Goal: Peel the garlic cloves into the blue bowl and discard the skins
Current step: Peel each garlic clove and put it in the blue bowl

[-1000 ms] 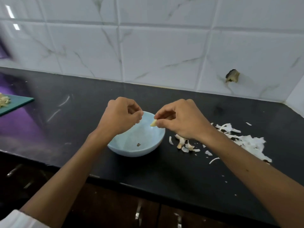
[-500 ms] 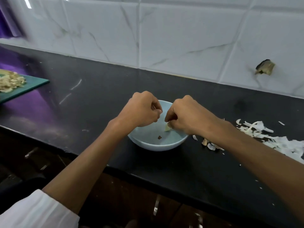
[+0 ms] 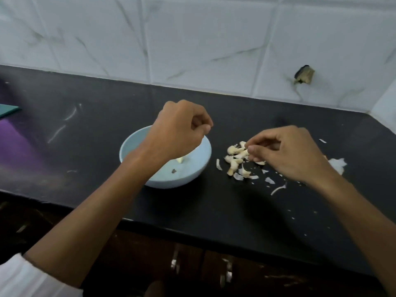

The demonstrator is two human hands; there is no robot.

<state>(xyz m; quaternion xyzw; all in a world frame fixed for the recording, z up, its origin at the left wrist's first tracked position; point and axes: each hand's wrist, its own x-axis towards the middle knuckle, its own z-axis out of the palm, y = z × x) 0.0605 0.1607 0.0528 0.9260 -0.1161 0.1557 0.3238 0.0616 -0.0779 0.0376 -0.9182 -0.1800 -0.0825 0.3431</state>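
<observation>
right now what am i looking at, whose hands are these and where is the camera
There is no machine: a person works with bare hands, and one camera worn on the head looks forward and down. The left hand hovers curled over the blue bowl, which holds one peeled clove and a dark scrap; whether the hand pinches anything I cannot tell. The right hand pinches one of the garlic cloves piled on the black counter. White skins lie scattered to the right. The corner of a green board shows at far left.
</observation>
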